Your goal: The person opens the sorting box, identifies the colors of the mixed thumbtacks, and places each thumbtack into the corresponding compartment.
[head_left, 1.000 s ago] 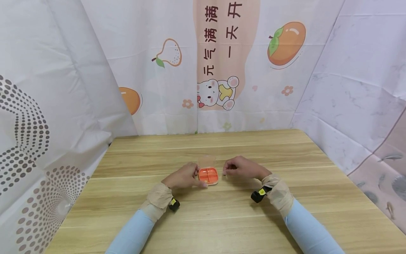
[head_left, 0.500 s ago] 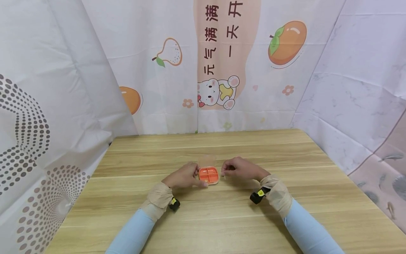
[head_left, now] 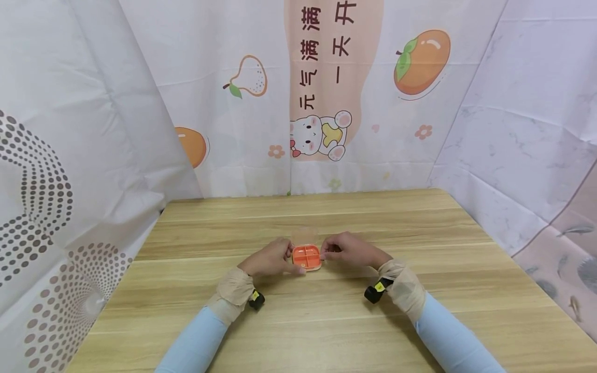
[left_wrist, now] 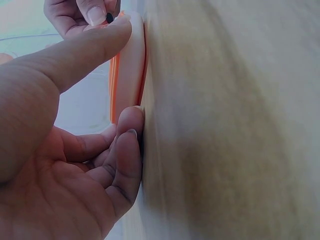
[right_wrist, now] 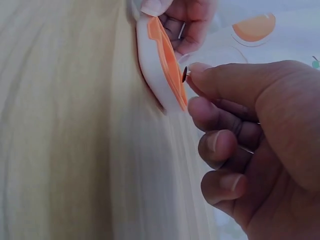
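A small pill box with an orange four-way divided tray and a pale outer shell lies on the table, its clear lid raised at the back. My left hand holds the box, thumb along the front edge and curled fingers against the left side. Something small and pale sits in the front left compartment. At the box's right rim, my right hand pinches a tiny black disc-headed stud between thumb and forefinger. In the left wrist view the black stud shows just beyond my left thumb.
The wooden table stretches around both hands. A printed curtain hangs behind its back edge, with more cloth at both sides. Each wrist carries a small black camera.
My right hand has moved left with the stud, from beside the pill box to its right rim. The left hand and the box have stayed in place.
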A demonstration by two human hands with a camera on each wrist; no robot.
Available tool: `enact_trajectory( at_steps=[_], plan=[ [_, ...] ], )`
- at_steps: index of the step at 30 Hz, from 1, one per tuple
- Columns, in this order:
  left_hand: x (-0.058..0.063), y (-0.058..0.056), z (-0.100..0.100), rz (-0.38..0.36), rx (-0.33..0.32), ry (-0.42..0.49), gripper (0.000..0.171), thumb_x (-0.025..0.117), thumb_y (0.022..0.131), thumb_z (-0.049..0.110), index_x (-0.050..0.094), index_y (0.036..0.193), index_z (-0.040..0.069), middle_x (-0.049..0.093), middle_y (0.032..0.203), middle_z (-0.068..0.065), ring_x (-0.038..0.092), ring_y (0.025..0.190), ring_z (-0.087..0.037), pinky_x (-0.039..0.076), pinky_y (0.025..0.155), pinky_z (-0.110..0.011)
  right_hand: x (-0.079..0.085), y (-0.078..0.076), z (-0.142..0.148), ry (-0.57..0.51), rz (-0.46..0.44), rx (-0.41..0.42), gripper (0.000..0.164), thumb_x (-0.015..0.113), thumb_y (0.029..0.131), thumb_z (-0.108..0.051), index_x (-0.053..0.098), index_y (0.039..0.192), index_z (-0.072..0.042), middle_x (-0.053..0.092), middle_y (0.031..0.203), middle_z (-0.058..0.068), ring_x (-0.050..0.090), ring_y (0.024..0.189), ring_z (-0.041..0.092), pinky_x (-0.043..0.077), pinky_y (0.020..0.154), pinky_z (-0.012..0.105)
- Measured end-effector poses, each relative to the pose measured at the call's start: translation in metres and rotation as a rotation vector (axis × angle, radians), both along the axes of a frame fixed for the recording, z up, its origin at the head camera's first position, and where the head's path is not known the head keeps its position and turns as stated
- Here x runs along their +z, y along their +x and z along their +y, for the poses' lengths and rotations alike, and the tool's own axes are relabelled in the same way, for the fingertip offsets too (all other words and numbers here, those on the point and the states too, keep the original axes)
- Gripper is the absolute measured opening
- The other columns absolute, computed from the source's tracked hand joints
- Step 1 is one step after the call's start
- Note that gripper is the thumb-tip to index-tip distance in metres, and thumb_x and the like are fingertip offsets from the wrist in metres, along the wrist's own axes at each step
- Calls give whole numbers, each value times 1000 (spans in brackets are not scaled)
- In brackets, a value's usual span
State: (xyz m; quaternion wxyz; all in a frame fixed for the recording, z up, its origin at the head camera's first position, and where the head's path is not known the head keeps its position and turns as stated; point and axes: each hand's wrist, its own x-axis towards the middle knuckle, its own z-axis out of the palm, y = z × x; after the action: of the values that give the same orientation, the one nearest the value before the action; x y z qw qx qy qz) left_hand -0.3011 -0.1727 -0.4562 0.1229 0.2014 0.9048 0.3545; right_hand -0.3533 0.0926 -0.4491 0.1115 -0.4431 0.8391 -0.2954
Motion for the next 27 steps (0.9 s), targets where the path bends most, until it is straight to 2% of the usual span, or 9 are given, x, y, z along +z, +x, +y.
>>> enact_trajectory(
  at_steps=[7, 17, 23, 27],
  plan=[
    [1, 1, 0, 7, -2, -8, 55, 82, 75, 42, 53, 104, 4, 54, 95, -10, 48, 80, -17, 42, 63, -26, -3, 4, -7, 6, 6, -11, 8, 62, 97, -31, 66, 95, -24, 59, 78, -10, 49, 67, 6, 42, 59, 24],
    [1, 1, 0, 4, -3, -3, 54, 83, 75, 40, 53, 103, 4, 55, 95, -10, 48, 79, -17, 42, 63, -26, -4, 6, -11, 3, 49, 3, 8, 62, 97, -31, 64, 93, -25, 57, 76, -11, 48, 67, 5, 42, 59, 23],
    [1, 1, 0, 7, -4, -2, 53, 83, 75, 39, 54, 102, 4, 55, 95, -10, 48, 78, -17, 42, 61, -25, -1, 9, -13, 10, 49, 12, 9, 61, 97, -28, 66, 93, -21, 59, 77, -10, 49, 67, 5, 42, 60, 23],
    [2, 2, 0, 6, -3, -8, 53, 83, 75, 39, 54, 103, 4, 55, 96, -11, 47, 78, -17, 42, 62, -26, -2, 10, -14, 28, 71, 7, 8, 62, 97, -28, 65, 92, -23, 58, 77, -11, 50, 68, 5, 43, 61, 23]
  ],
)
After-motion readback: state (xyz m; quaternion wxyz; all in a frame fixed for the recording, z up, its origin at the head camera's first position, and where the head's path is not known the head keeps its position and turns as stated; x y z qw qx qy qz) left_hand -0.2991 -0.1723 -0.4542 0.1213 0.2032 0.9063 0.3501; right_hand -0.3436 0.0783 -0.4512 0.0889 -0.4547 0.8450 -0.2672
